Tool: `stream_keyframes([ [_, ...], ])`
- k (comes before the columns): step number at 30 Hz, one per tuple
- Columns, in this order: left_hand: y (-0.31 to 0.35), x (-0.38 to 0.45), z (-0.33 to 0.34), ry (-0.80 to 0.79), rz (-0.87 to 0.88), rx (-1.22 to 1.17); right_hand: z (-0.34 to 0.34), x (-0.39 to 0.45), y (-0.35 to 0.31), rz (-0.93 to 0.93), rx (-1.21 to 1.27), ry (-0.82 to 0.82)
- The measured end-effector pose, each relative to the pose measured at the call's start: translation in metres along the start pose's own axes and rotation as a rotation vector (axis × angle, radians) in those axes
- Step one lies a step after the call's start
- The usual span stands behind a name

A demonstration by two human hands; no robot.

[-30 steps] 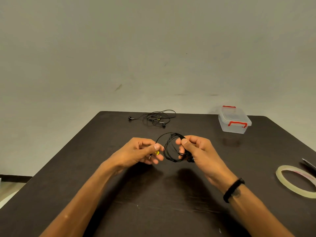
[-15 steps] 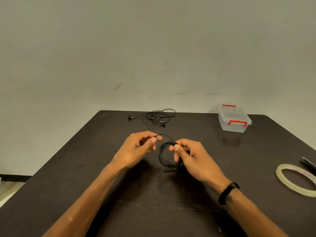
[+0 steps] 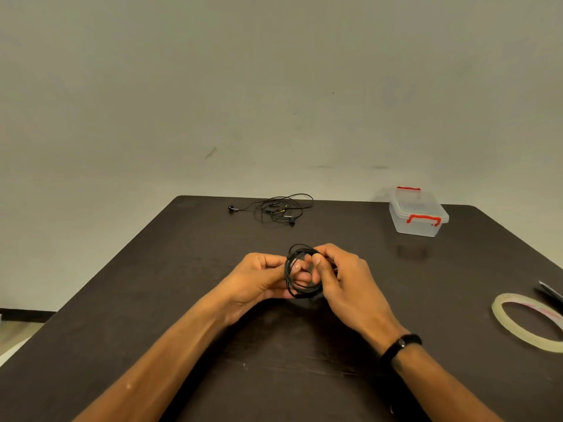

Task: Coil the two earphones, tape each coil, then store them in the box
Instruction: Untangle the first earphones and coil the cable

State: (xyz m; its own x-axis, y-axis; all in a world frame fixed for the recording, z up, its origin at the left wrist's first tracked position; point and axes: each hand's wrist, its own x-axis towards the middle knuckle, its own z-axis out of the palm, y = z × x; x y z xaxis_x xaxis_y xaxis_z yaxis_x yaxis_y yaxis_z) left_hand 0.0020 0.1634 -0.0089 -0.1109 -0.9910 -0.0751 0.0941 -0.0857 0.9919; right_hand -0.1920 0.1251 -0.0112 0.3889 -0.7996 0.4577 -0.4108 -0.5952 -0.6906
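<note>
- Both hands, left (image 3: 262,277) and right (image 3: 344,277), pinch the first coil (image 3: 297,274) above the table (image 3: 152,315); it looks wound, untaped.
- Tape (image 3: 524,319) lies unused at right.
- Far off: second earphone (image 3: 274,208) loose, box (image 3: 419,213) shut.

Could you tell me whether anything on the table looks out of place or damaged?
Nothing looks damaged or spilled. The second earphone lies in a loose tangle at the far edge, simply not yet coiled. The box is closed, the tape roll lies flat, and both hands hold the coil.

Bare forearms; black wristband (image 3: 401,344)
</note>
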Motion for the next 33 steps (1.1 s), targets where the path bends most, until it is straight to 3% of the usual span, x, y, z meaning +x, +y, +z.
stream_keyframes([
  [5,0.012,-0.003,0.002,-0.035,-0.121,-0.23,0.001,-0.001,0.004,-0.012,-0.106,0.022],
  [10,0.015,-0.005,0.003,-0.19,-0.204,-0.349,0.006,-0.002,0.003,-0.01,-0.146,-0.003],
  [16,0.01,-0.007,0.005,-0.272,-0.097,-0.338,0.009,-0.001,0.008,-0.023,-0.194,0.004],
  [19,0.009,-0.008,0.007,-0.236,-0.096,-0.389,0.013,-0.001,0.007,-0.029,-0.22,0.002],
  [21,0.01,-0.007,0.007,-0.199,-0.09,-0.331,0.011,-0.002,0.005,-0.024,-0.219,0.02],
  [28,0.002,0.0,-0.002,0.076,0.08,0.241,-0.007,0.006,0.014,0.073,-0.173,0.167],
  [33,0.008,-0.001,0.007,0.103,0.045,0.312,-0.006,0.006,0.013,0.091,-0.188,0.181],
])
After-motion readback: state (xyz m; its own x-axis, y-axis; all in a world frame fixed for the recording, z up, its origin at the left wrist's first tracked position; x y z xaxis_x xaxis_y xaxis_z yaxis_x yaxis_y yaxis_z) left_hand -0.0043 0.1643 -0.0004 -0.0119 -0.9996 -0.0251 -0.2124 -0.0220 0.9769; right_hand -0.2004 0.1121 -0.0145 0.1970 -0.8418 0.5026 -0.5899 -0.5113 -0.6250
